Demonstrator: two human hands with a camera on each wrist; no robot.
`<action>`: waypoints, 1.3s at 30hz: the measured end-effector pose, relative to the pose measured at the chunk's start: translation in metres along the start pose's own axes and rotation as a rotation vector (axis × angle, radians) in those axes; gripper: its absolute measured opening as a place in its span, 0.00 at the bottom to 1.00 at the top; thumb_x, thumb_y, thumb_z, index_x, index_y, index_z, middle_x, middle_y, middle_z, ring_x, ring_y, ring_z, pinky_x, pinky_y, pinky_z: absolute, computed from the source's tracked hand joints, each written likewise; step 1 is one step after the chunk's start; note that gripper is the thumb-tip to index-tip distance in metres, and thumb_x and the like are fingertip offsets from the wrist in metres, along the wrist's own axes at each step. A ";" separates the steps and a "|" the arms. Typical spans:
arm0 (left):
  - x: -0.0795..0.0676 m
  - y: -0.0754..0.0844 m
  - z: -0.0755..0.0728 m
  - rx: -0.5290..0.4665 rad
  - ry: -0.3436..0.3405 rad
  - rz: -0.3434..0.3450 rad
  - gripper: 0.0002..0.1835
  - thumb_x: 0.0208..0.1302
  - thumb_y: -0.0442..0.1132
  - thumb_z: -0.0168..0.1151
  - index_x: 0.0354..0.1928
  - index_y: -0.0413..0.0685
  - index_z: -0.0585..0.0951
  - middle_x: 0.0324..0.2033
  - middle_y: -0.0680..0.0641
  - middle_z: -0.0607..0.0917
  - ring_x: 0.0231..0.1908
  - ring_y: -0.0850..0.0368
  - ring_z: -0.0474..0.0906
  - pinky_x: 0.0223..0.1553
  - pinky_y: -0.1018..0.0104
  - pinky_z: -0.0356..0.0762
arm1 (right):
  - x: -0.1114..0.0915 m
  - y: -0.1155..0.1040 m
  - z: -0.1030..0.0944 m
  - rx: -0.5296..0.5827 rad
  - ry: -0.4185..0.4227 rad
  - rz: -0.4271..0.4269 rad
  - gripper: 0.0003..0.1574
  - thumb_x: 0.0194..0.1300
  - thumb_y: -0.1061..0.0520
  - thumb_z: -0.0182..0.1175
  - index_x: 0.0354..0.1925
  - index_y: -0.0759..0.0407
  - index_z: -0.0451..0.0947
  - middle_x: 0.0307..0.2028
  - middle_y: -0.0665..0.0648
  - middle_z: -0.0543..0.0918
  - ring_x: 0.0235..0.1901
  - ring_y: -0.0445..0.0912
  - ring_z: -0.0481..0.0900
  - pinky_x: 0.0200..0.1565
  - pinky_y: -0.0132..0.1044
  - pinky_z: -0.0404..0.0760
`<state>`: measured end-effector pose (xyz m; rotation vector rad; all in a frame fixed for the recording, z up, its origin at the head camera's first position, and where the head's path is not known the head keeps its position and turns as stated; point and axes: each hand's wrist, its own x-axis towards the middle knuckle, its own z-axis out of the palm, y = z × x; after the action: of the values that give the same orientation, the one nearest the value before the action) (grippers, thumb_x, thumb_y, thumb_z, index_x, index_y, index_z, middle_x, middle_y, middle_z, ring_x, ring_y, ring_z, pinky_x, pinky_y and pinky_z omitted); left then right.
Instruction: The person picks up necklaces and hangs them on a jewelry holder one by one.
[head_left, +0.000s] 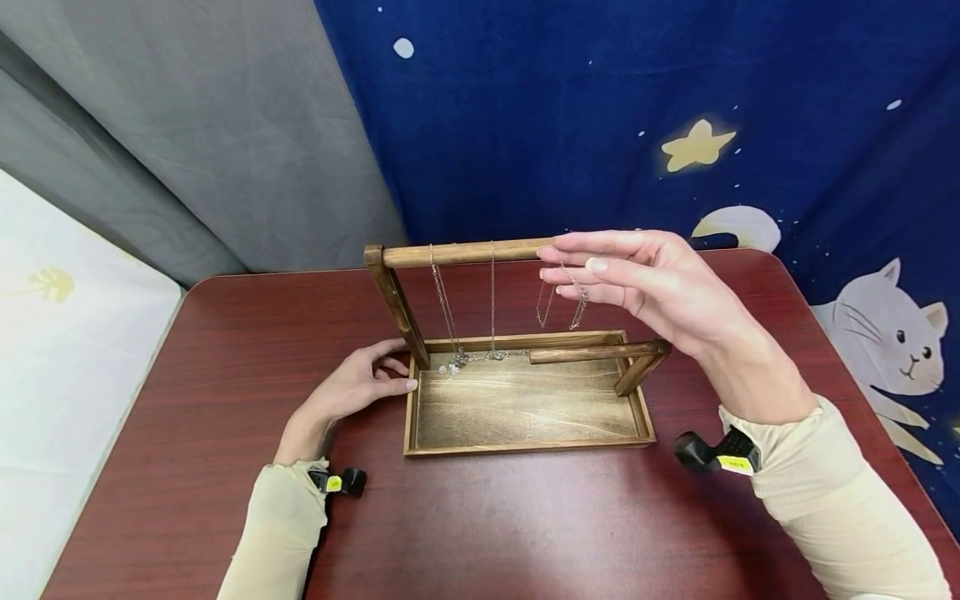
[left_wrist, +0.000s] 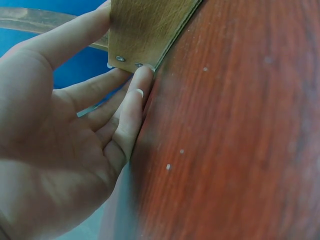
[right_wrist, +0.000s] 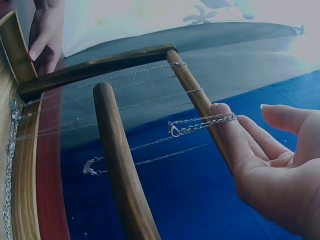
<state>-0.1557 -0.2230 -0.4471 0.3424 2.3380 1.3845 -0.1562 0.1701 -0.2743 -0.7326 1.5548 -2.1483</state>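
Note:
A wooden jewelry stand has a tray base, a tall back bar and a shorter bar on the right. My left hand grips the tray's left end; in the left wrist view its thumb and fingers lie around the corner. Near the tall bar's right part is my right hand, fingers fairly straight and touching the bar. A silver chain necklace hangs across those fingers, its clasp dangling in the right wrist view. The thumb stands apart from it.
More thin necklaces hang from the tall bar's left half, their pendants low at the tray's back. The stand sits on a reddish wooden table. Behind it hang grey and blue curtains.

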 end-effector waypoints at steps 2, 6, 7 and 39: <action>0.000 0.000 0.000 0.007 -0.001 0.007 0.39 0.61 0.39 0.72 0.70 0.35 0.66 0.43 0.39 0.83 0.34 0.53 0.79 0.37 0.70 0.76 | 0.001 0.001 0.002 0.019 -0.012 0.005 0.22 0.75 0.70 0.49 0.64 0.76 0.69 0.63 0.68 0.75 0.60 0.60 0.76 0.58 0.46 0.75; 0.000 0.000 0.000 0.000 -0.003 0.019 0.38 0.61 0.39 0.72 0.70 0.35 0.66 0.43 0.39 0.83 0.35 0.52 0.79 0.37 0.70 0.76 | 0.003 0.005 0.005 0.002 -0.012 0.016 0.23 0.74 0.70 0.49 0.65 0.73 0.70 0.63 0.66 0.75 0.60 0.61 0.76 0.58 0.48 0.76; 0.000 0.000 0.000 0.000 -0.002 0.020 0.38 0.61 0.39 0.72 0.70 0.35 0.66 0.43 0.39 0.83 0.35 0.52 0.79 0.37 0.70 0.76 | 0.003 0.006 0.006 -0.006 -0.008 0.021 0.23 0.74 0.70 0.49 0.65 0.72 0.70 0.63 0.66 0.75 0.60 0.61 0.76 0.58 0.48 0.76; 0.000 0.001 0.000 -0.017 -0.011 -0.006 0.40 0.61 0.39 0.72 0.71 0.36 0.64 0.43 0.39 0.83 0.34 0.53 0.82 0.38 0.69 0.77 | 0.003 0.034 0.006 -0.014 -0.069 0.087 0.23 0.73 0.70 0.51 0.64 0.74 0.69 0.62 0.68 0.75 0.65 0.61 0.70 0.63 0.52 0.69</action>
<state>-0.1558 -0.2222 -0.4458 0.3363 2.3156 1.3949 -0.1547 0.1529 -0.3040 -0.7216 1.5398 -2.0300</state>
